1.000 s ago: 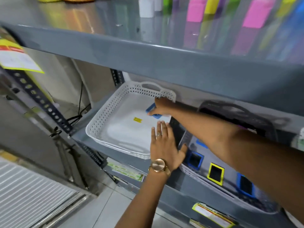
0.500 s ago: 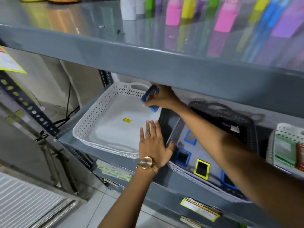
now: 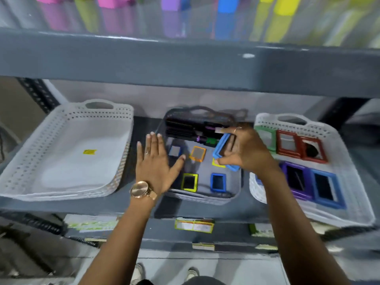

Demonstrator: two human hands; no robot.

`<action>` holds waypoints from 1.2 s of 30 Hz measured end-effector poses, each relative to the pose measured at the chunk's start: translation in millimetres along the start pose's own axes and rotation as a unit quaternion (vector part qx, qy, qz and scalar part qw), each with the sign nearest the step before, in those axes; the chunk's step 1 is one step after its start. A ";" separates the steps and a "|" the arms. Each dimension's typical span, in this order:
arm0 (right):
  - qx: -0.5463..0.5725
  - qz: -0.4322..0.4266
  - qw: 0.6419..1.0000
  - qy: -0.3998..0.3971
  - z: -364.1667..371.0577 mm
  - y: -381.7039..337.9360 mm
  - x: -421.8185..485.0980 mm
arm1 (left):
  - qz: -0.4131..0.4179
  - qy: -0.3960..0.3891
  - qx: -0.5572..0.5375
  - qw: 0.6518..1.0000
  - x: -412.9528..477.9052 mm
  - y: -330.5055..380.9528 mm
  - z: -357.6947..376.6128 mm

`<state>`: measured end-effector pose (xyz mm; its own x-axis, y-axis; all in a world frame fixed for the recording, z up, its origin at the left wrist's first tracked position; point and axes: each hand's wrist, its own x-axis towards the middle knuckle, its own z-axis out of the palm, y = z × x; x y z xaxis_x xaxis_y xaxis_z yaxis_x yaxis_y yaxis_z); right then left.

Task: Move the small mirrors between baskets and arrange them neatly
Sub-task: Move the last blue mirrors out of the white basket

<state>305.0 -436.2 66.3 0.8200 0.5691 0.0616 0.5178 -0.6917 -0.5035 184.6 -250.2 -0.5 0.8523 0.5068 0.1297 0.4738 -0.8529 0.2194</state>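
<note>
Mirrors in small coloured frames lie in the grey middle basket [image 3: 236,194]: a yellow-framed one [image 3: 189,182] and a blue-framed one [image 3: 218,182] near the front, an orange one [image 3: 197,153] farther back. The right hand [image 3: 245,153] pinches a blue-framed mirror [image 3: 223,149], tilted on edge, above that basket. The left hand [image 3: 156,165] is spread flat, fingers apart, over the basket's left edge. To the left sits a white basket [image 3: 28,167] with only a yellow sticker inside; the white basket on the right [image 3: 349,210] holds larger framed mirrors.
</note>
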 end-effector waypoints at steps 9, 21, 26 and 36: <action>-0.067 0.144 0.986 0.042 -29.9 75.6 -39.3 | 0.015 -0.013 0.018 1.000 -0.6 21.8 15.7; -0.091 0.191 0.976 -0.042 -3.3 116.5 -33.5 | -0.023 -0.063 -0.068 0.995 1.8 8.1 18.8; -0.062 0.187 0.978 -0.067 -6.9 112.6 -29.5 | -0.017 -0.061 -0.075 0.995 0.7 8.7 17.1; 0.027 0.081 0.993 0.087 28.0 17.2 -37.8 | -0.017 -0.034 -0.006 0.999 25.5 -30.5 6.3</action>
<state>276.1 -457.1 31.2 0.9236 0.3639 0.1209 0.3656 -0.7403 -0.5642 193.3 -212.1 -10.0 0.8485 0.5262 0.0567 0.5012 -0.8332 0.2334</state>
